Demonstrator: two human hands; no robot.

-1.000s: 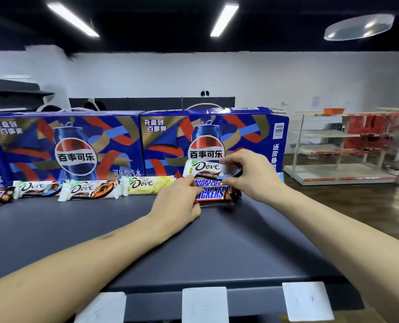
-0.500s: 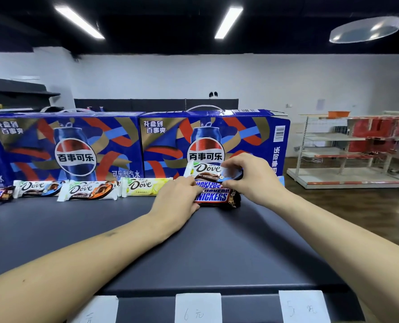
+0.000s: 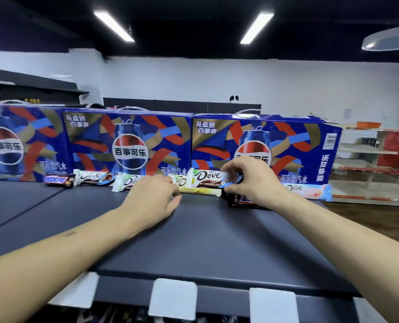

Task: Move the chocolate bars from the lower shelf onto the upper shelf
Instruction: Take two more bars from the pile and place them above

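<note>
Dove bar (image 3: 207,177), long axis left-right, is pinched at its right end by the right hand (image 3: 247,180); left hand (image 3: 154,197) rests loosely curled, holding nothing, beside it on the upper shelf (image 3: 193,241).

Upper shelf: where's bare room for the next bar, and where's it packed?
Free: the dark shelf top between its front edge and the bar row, around both forearms. Crowded: the back strip against the Pepsi boxes, bars end to end from the Snickers bar to the pink Dove bar; the right hand holds a Dove bar there.
</note>
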